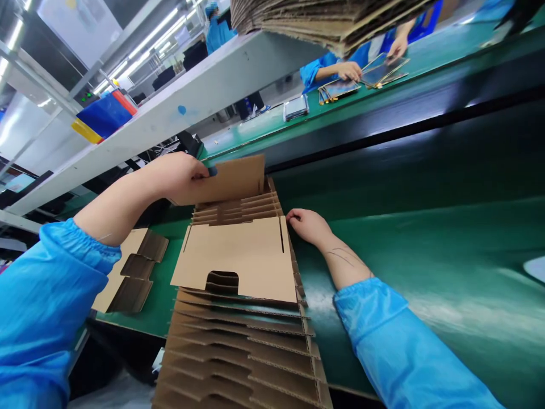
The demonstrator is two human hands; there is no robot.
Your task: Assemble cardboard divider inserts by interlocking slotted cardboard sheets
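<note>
At the far end of a long row of slotted cardboard pieces [238, 346], my left hand [181, 173] grips an upright cardboard insert [238, 176] by its upper left part, near a notch. A tan cardboard sheet [238, 244] with two narrow slots and a cut-out lies over the middle of the row. My right hand [310, 226] is closed at the sheet's far right corner, fingertips against or just beside its edge. Whether anything is pinched between those fingers, I cannot tell.
More folded cardboard [136, 272] lies on the green bench [417, 272] at left. A pale shelf [204, 91] crosses above, carrying a cardboard stack [332, 23] and a blue bin [104, 116]. Beyond, a co-worker's hands [349, 71] handle flat glassy panels [378, 71].
</note>
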